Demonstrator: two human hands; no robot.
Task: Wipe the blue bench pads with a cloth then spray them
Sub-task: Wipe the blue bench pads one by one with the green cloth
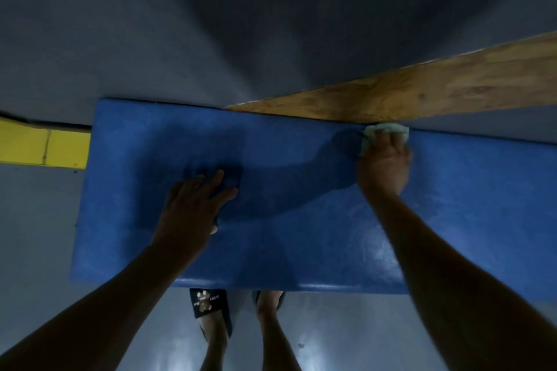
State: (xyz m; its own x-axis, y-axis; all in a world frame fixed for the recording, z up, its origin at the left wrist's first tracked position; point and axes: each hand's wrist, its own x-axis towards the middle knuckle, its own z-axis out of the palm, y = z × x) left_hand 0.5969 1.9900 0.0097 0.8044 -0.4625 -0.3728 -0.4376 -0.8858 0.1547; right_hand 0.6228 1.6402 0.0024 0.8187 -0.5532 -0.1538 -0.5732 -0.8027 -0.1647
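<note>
A long blue bench pad [301, 235] lies across the view below me. My right hand [384, 166] presses a pale green cloth [388, 129] onto the pad's far edge, right of centre. The fingers cover most of the cloth. My left hand [193, 208] lies flat on the left half of the pad, fingers spread, with nothing in it. No spray bottle is in view.
A wooden board [422, 93] runs along behind the pad's far edge toward the right. A yellow block [45, 144] sits beyond the pad's left end. A grey wall rises behind. My feet in dark sandals [211, 307] stand on the grey floor under the pad's near edge.
</note>
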